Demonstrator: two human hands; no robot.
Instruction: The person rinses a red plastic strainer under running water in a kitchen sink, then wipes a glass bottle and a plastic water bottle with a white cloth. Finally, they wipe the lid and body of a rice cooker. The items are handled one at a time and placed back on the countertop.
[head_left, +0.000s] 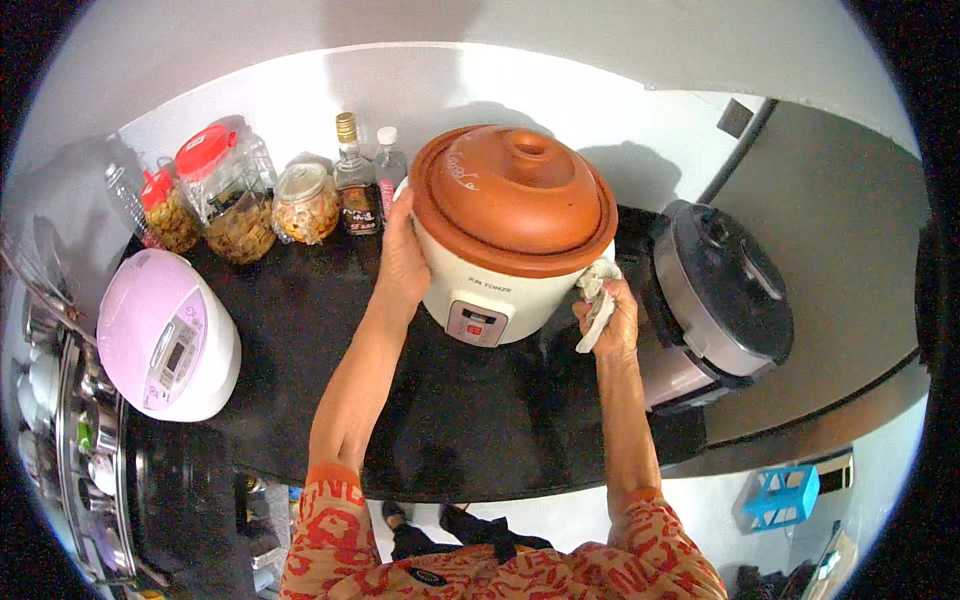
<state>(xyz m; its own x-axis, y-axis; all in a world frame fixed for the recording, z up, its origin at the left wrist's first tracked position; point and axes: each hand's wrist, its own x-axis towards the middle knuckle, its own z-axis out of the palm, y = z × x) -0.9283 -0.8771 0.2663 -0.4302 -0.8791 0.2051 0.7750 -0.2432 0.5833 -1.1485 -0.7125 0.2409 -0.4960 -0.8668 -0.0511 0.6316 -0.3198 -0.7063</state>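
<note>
A Tonze electric stew pot with a cream body stands in front of me, its control panel facing me. A domed brown clay lid covers it. My left hand grips the pot's left side below the clay rim, its fingers partly hidden behind the body. On the right side, my right hand holds a bunched whitish cloth against the pot near the rim. Whether the pot's base rests fully on the black countertop cannot be told.
Left stands a pink-and-white rice cooker; right, a pressure cooker with a dark lid. Along the wall are a red-lidded jar, a glass jar, a gold-capped bottle and a white-capped bottle. A dish rack sits far left.
</note>
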